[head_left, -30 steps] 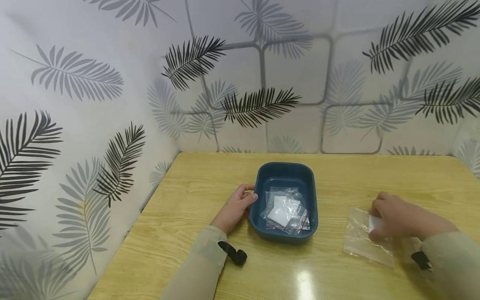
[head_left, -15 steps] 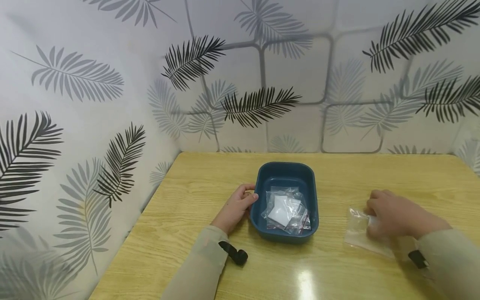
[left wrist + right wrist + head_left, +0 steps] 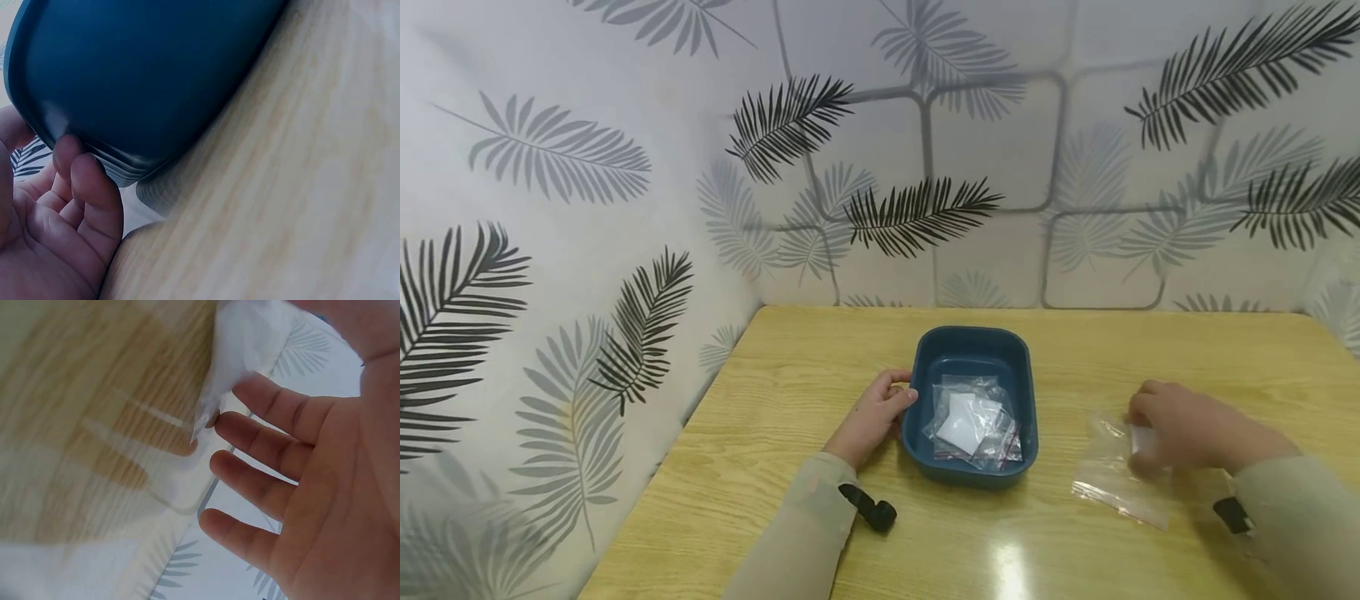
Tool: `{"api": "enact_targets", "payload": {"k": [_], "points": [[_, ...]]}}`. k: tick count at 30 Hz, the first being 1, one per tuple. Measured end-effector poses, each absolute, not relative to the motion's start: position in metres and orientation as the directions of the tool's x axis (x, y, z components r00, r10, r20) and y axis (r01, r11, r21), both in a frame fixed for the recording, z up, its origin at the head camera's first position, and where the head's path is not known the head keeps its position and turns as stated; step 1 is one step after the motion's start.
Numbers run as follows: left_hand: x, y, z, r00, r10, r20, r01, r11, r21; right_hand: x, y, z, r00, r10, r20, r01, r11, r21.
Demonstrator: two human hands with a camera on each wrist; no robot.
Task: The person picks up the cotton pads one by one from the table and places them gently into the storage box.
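Note:
At the left side of a dark blue plastic tub (image 3: 973, 346), my left hand (image 3: 867, 421) grips the wall, thumb at the rim. The left wrist view shows its curled fingers (image 3: 97, 187) against the tub's outside. Inside the tub lie several small clear plastic bags (image 3: 966, 425) with white squares in them. To the right, my right hand (image 3: 1191, 429), slightly blurred, pinches a clear plastic bag (image 3: 1108, 483) with something white in it. The bag (image 3: 240, 347) hangs between thumb and forefinger in the right wrist view, the other fingers spread.
Tub and hands are on or over a light wooden table (image 3: 820, 350). A patterned leaf wall (image 3: 880, 150) borders it at the back and left. Black straps (image 3: 874, 508) cross both sleeves.
My right hand has moved slightly left with the plastic bag, whose near edge dipped out and swung back into view. The left hand and the tub have stayed put.

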State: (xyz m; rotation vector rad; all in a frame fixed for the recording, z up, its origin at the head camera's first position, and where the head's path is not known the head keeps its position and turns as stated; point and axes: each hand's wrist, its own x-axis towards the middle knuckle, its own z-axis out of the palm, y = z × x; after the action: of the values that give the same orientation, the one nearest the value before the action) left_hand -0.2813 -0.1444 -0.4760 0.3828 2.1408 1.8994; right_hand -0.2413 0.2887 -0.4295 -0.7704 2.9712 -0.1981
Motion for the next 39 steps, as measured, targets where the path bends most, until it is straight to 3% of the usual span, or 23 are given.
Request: {"api": "enact_targets", "payload": {"k": [17, 27, 39], "points": [[-0.28, -0.142, -0.475, -0.93, 0.367, -0.021, 0.019, 0.105, 0.994, -0.23, 0.305, -0.439, -0.888, -0.459, 0.025, -0.459, 0.881, -0.112], [-0.279, -0.14, -0.478, -0.931, 0.364, -0.023, 0.006, 0.078, 0.997, -0.238, 0.29, -0.44, -0.83, -0.548, 0.1, -0.55, 0.835, 0.012], [-0.281, -0.142, -0.476, -0.933, 0.359, -0.016, 0.024, 0.107, 0.994, -0.248, 0.268, -0.393, -0.788, -0.584, 0.195, -0.594, 0.804, 0.008]]}}
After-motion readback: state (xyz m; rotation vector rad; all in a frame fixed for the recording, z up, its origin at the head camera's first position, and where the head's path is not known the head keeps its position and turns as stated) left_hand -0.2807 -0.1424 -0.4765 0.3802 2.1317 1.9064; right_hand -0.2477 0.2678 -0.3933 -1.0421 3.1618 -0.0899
